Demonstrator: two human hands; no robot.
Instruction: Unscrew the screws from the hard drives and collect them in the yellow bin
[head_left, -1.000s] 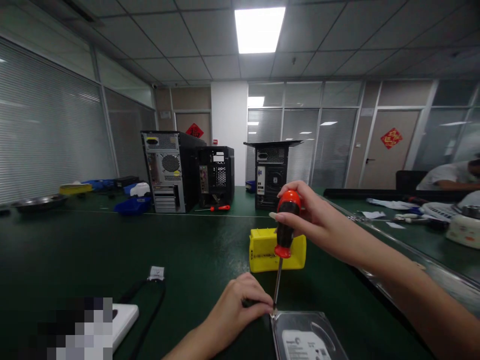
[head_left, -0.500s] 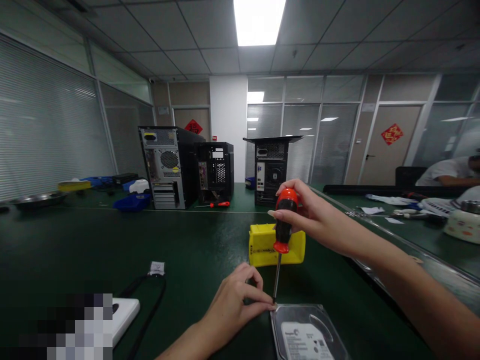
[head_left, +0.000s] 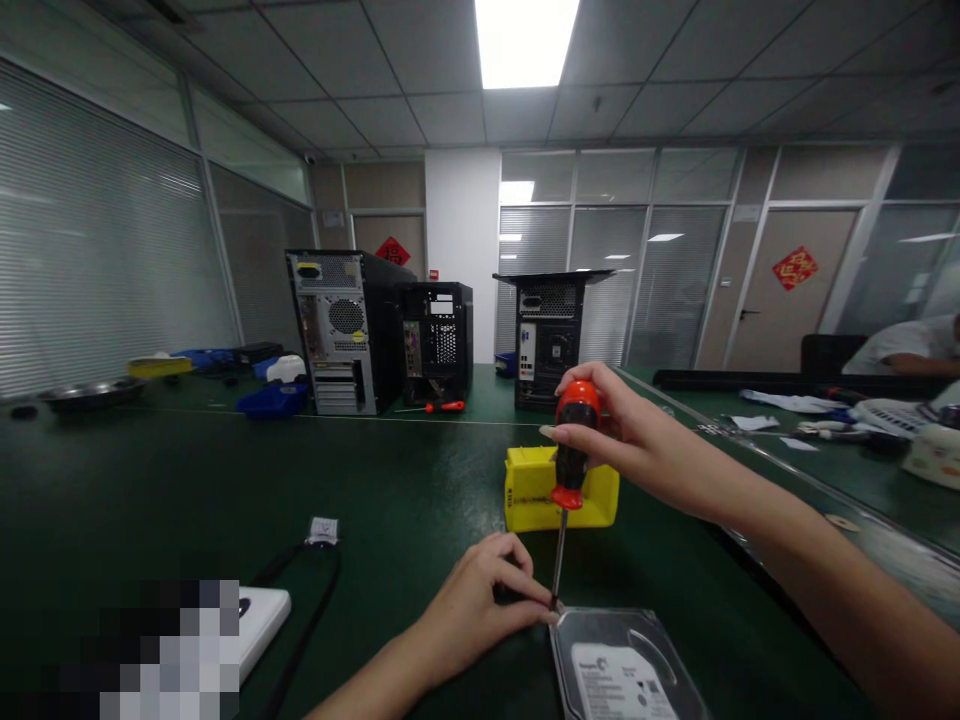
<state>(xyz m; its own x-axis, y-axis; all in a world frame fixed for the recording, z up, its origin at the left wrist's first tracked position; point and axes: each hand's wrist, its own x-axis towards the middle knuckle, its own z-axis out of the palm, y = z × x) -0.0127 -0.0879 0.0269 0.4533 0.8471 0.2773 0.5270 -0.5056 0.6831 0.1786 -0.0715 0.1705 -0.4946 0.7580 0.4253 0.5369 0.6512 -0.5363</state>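
Note:
My right hand (head_left: 622, 435) grips the red and black handle of a screwdriver (head_left: 570, 470) that stands nearly upright. Its tip rests at the far left corner of a silver hard drive (head_left: 626, 665) lying flat on the green table near the bottom edge. My left hand (head_left: 480, 605) lies beside that corner, fingers pinched together around the screwdriver's tip; whether anything sits between them is hidden. A yellow plastic bin (head_left: 529, 490) stands just behind the screwdriver.
Three black computer cases (head_left: 341, 330) (head_left: 439, 340) (head_left: 547, 340) stand at the back, with a second red screwdriver (head_left: 442, 406) lying before them. A white device with a black cable (head_left: 300, 620) lies at the lower left. Blue bins (head_left: 270, 398) sit far left. Another person (head_left: 907, 350) is at the right.
The view has shifted slightly. Both hands stay at the drive's corner; the left fingers have re-pinched at the tip and the right hand's grip on the handle has turned a little.

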